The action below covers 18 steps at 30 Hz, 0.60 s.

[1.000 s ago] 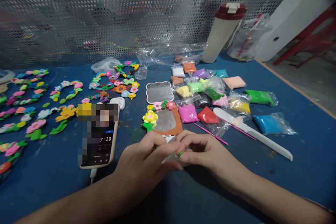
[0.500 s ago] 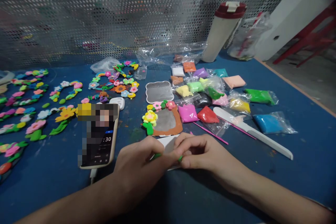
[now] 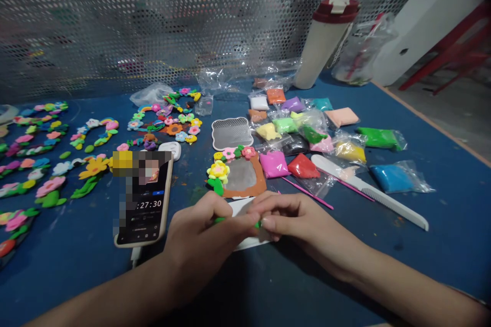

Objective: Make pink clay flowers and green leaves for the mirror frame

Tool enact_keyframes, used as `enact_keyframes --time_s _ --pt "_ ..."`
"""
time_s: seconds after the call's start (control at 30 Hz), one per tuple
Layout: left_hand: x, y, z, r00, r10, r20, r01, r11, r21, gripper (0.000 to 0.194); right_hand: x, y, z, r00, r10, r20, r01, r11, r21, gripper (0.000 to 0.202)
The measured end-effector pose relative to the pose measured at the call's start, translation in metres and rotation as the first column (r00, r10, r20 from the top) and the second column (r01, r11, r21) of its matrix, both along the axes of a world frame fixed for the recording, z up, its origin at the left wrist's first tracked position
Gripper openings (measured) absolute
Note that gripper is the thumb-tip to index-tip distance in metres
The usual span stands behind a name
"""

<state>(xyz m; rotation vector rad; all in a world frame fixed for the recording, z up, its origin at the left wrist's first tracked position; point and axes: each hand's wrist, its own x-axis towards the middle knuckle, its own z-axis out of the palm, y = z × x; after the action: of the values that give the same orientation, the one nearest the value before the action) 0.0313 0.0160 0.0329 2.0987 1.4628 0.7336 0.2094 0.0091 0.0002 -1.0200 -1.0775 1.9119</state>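
Observation:
My left hand [image 3: 201, 237] and my right hand [image 3: 295, 222] meet fingertip to fingertip over a white card [image 3: 245, 242] on the blue table [image 3: 441, 245]. Between the fingers of both hands a small strip of green clay [image 3: 258, 224] shows. Just behind the hands lies a small mirror with a brown clay frame [image 3: 242, 178], decorated with a yellow clay flower and small pink flowers along its top edge.
A phone [image 3: 142, 203] lies left of my hands. Several bags of coloured clay [image 3: 307, 135], a white comb [image 3: 368, 191] and pink sticks [image 3: 307, 192] lie right. Finished clay flower frames [image 3: 49, 153] cover the left. A tall tumbler [image 3: 324, 41] stands by the perforated metal wall.
The hands have shifted slightly left while pinching and working the green clay between the fingertips. The phone's timer has advanced.

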Motion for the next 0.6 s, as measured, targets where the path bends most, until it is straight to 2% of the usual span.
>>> enact_keyframes --time_s 0.07,0.17,0.27,0.37,0.4,0.5,0.6 --pt "-0.002 0.000 0.000 0.995 -0.094 0.014 0.093 0.992 0.080 0.026 -0.001 0.000 0.001 1.000 -0.005 0.004 0.005 1.000 0.006 0.010" --pt "-0.003 0.000 -0.003 0.989 -0.146 0.005 0.144 0.982 0.125 0.024 -0.002 -0.001 0.000 1.000 -0.004 0.009 0.003 0.999 0.040 0.006" --pt "-0.005 -0.003 -0.012 0.997 -0.073 -0.008 0.073 0.995 0.069 0.027 -0.001 0.000 -0.001 1.000 -0.007 0.024 0.005 0.998 0.069 0.004" --pt "-0.006 -0.004 -0.020 0.998 0.047 -0.029 -0.047 0.998 0.030 0.043 0.000 0.002 -0.002 0.998 -0.003 0.070 -0.003 0.996 0.093 0.004" --pt "-0.006 -0.004 -0.021 0.999 0.043 -0.033 -0.041 0.998 0.047 0.046 0.001 0.002 -0.002 0.996 -0.005 0.089 -0.004 0.994 0.108 0.004" --pt "-0.008 -0.002 -0.017 0.996 -0.073 -0.058 0.082 0.984 0.157 0.038 0.002 0.003 0.001 0.985 -0.036 0.168 0.003 0.981 0.195 0.006" --pt "-0.010 -0.001 -0.013 0.990 -0.118 -0.072 0.133 0.950 0.283 0.025 0.002 0.000 0.002 0.951 -0.143 0.274 0.033 0.928 0.371 0.013"
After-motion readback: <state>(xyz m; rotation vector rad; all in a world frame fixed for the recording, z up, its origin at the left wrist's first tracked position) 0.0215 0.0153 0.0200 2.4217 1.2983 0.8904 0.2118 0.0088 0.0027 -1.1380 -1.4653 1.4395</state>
